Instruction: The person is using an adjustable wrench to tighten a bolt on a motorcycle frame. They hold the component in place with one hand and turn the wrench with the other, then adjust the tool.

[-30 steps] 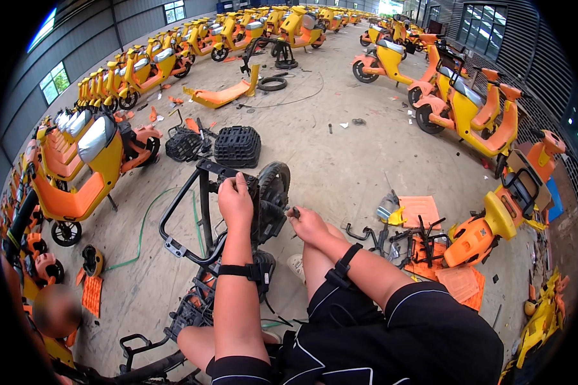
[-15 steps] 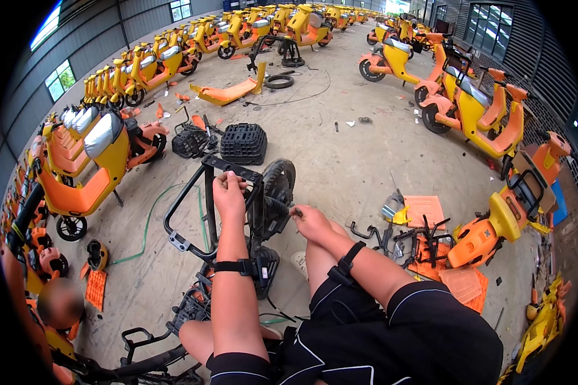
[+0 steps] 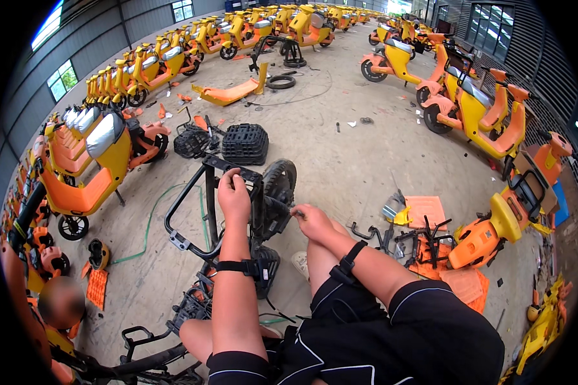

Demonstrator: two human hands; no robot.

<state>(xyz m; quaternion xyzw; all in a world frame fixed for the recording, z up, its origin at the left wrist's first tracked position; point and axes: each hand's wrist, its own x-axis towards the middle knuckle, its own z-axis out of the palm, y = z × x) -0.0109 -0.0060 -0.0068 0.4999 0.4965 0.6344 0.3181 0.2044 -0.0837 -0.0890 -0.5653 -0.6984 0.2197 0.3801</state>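
A stripped black scooter frame (image 3: pixel 173 215) stands in front of me, with its black wheel (image 3: pixel 281 179) on the far right side. My left hand (image 3: pixel 234 197) is at the frame's top crossbar (image 3: pixel 217 163), fingers curled together against or just above it; what they pinch, if anything, is hidden. Lower and to the right, my right hand (image 3: pixel 316 222) is closed beside the wheel. A small dark piece shows at its fingertips, too small to name. Black straps circle both forearms.
Two black baskets (image 3: pixel 245 144) lie beyond the frame. Black brackets and orange panels (image 3: pixel 424 212) litter the floor at right, near an orange-and-yellow scooter body (image 3: pixel 478 242). A green hose (image 3: pixel 146 226) curves along the left. Rows of yellow-orange scooters (image 3: pixel 103 151) line both sides.
My left hand has turned and shifted slightly right, its fingers now pointing more upward at the crossbar. The right hand stays nearly still beside the wheel.
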